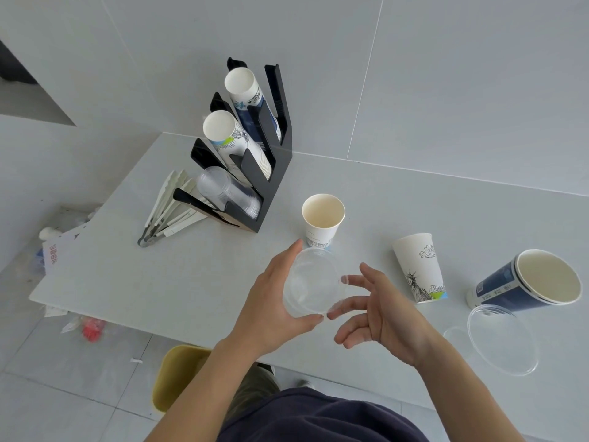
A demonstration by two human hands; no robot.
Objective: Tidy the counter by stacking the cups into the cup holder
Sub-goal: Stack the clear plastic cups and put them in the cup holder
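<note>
While the left hand (271,301) curls around a clear plastic cup (312,282), thumb at its near rim and fingers wrapped round its far side, the cup sits held above the white counter (191,282) with its mouth turned up toward the camera. Just beside it, the right hand (379,311) hangs with fingers spread and loosely bent, their tips close to the cup's rim; whether they touch it cannot be told. Directly beyond the left fingertips stands an upright white paper cup (322,218). Past the right hand's knuckles an inverted white paper cup with a skyline print (420,269) stands, and farther out that way a dark blue paper cup (526,282) leans, with another clear plastic cup (500,339) lying on its side near it. Well beyond the left fingers, the black cup holder (271,173) carries two slanted stacks of paper cups and a stack of clear ones, with white tongs (169,205) beside it.
</note>
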